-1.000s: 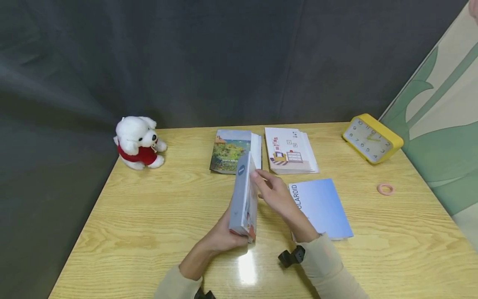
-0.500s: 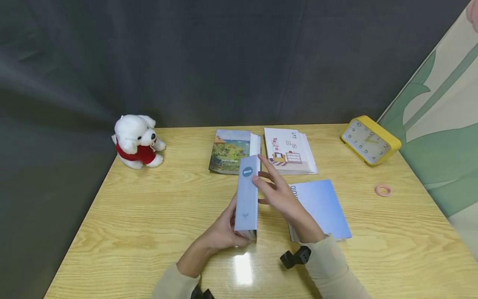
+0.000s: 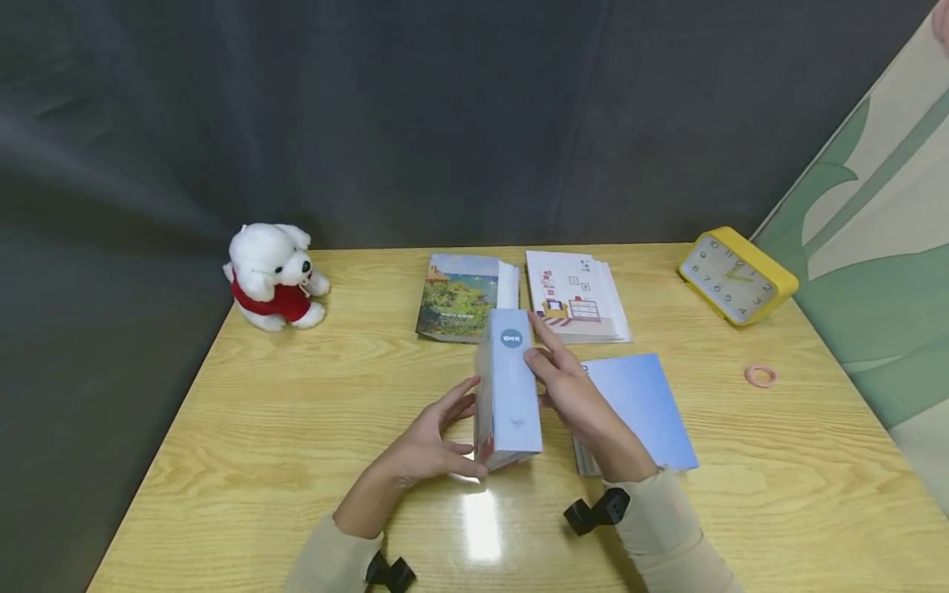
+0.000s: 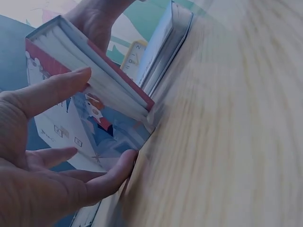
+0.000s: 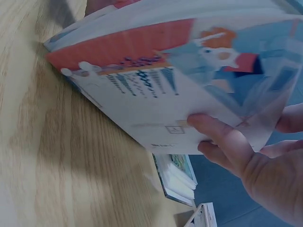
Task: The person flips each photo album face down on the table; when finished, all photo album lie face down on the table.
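A thick photo album (image 3: pixel 516 387) with a pale blue spine and round badge stands spine-up on the wooden table (image 3: pixel 296 461). Its cover (image 5: pixel 137 104), red and white with blue cartoon art, shows in the right wrist view. My right hand (image 3: pixel 578 403) grips it on the right side, thumb on the spine and fingers against the cover. To its left, my left hand (image 3: pixel 423 445) has its fingers spread, fingertips at the cover and lower corner. In the left wrist view the page ends (image 4: pixel 90 71) face that hand, its thumb overlapping them.
Behind lie a landscape-covered photo album (image 3: pixel 455 305) and a white illustrated album (image 3: pixel 567 296). A blue Polaroid album (image 3: pixel 645 403) is partly under the right forearm. Yellow clock (image 3: pixel 730 276) and pink ring (image 3: pixel 761 376) are at right, a plush dog (image 3: pixel 274 276) far left.
The album has turned upright with its spine facing up and shifted slightly right. My left hand has loosened from beneath it and spread its fingers; the right hand has moved right with it.
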Action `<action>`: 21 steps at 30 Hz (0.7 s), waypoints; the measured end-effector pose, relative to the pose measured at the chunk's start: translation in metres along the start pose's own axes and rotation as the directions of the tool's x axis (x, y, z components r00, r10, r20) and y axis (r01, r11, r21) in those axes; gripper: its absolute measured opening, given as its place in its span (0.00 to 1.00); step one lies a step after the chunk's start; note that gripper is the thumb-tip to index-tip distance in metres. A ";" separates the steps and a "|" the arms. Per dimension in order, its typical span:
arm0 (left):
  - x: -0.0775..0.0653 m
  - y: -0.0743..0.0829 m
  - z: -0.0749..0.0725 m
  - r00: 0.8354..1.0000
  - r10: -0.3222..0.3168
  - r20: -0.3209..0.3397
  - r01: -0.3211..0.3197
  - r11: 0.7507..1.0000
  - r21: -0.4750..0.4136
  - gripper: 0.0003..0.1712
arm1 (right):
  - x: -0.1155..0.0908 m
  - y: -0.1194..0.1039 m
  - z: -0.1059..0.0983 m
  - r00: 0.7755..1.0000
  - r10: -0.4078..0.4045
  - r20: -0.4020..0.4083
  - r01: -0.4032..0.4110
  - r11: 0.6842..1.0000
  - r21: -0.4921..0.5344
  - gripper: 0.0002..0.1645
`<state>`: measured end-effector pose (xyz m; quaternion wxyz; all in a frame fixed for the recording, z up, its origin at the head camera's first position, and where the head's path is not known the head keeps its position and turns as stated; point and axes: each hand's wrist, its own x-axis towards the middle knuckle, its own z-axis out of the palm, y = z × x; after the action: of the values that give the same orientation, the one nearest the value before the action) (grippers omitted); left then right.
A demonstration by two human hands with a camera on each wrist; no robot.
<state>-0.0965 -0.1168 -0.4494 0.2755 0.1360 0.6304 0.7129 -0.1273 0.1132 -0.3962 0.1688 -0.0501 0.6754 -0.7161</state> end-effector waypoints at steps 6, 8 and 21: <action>-0.003 0.003 -0.008 0.999 -0.023 -0.022 0.023 1.000 0.006 0.61 | 0.000 0.004 0.002 0.996 -0.018 -0.091 0.013 0.998 -0.058 0.34; -0.005 0.003 -0.011 0.998 -0.030 -0.058 0.030 1.000 -0.005 0.53 | 0.000 0.005 0.001 0.990 -0.024 -0.141 0.013 0.996 -0.083 0.33; -0.019 0.010 -0.030 0.874 -0.093 -0.477 0.169 0.978 0.119 0.19 | -0.001 0.019 -0.002 0.983 0.069 -0.169 -0.160 0.775 -0.612 0.37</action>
<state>-0.0994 -0.1525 -0.4416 0.1513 -0.0623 0.7401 0.6522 -0.1236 0.1145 -0.4152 0.1393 -0.0124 0.8856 -0.4430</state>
